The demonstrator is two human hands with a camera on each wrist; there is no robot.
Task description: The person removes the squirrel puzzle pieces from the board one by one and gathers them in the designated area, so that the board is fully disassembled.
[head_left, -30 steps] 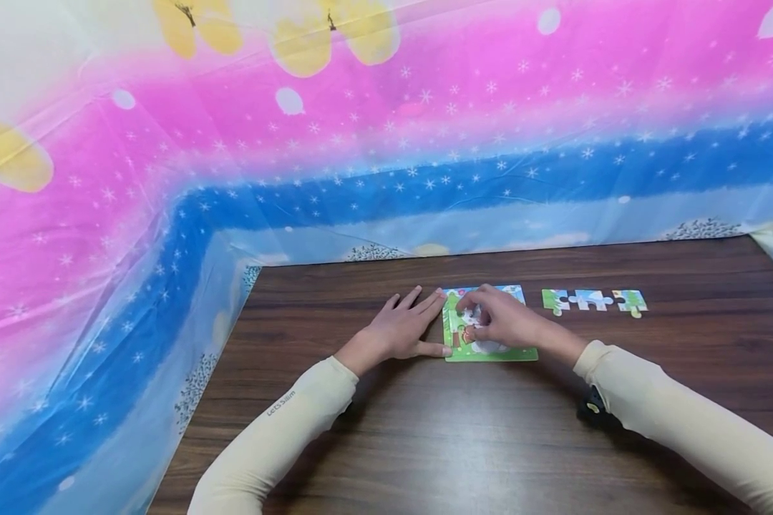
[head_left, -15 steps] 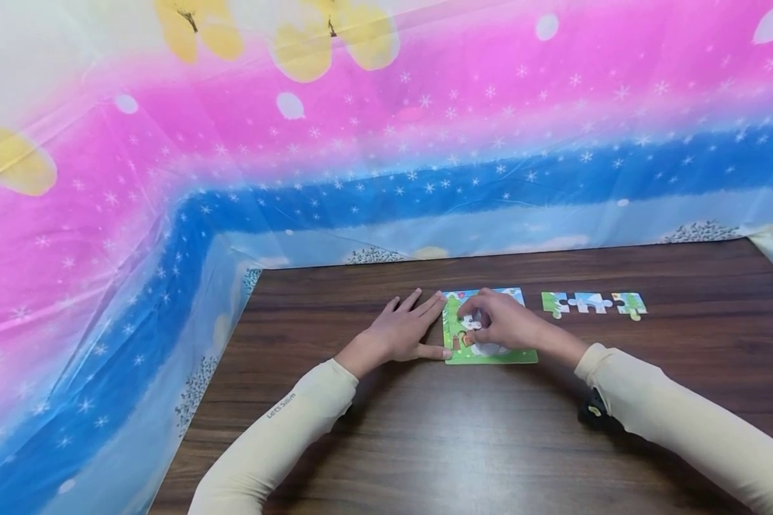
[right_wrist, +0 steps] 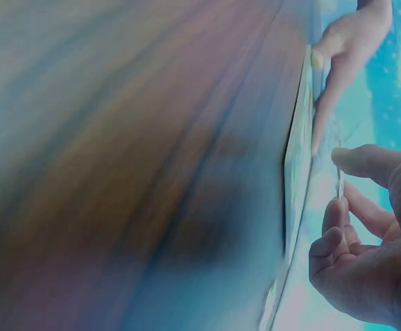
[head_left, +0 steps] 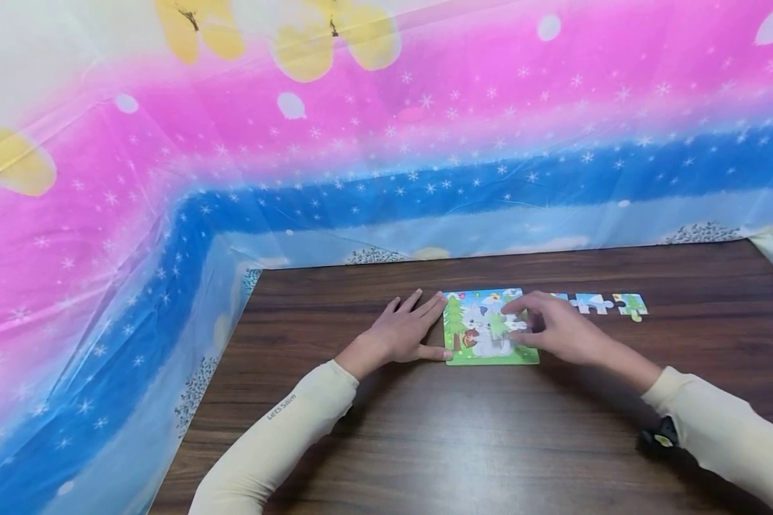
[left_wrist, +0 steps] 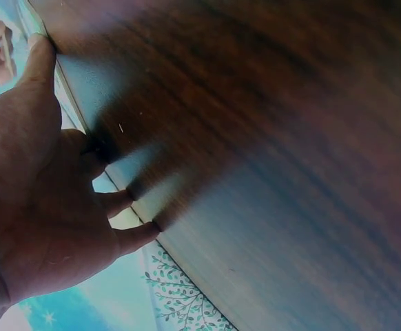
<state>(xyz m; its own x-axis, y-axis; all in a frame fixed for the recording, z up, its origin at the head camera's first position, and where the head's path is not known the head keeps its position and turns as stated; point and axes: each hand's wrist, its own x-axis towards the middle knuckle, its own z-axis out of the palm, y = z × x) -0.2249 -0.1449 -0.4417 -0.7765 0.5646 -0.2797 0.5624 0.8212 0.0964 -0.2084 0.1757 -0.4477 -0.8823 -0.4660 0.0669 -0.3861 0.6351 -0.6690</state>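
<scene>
The head camera looks forward and down from well back, the table (head_left: 386, 436) across its lower half. Each wrist camera looks along it, tilted and close: the left hand (left_wrist: 35, 176) at one frame's left, the right hand (right_wrist: 376, 265) at the other's lower right. Both share both hands.

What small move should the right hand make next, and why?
Probably carry the pinched puzzle piece further right and lay it on the table near the row of pieces. The right hand holds it raised above the puzzle board and has shifted right, toward that row, since the earlier frames, while the left hand rests at the board's left edge.
</scene>
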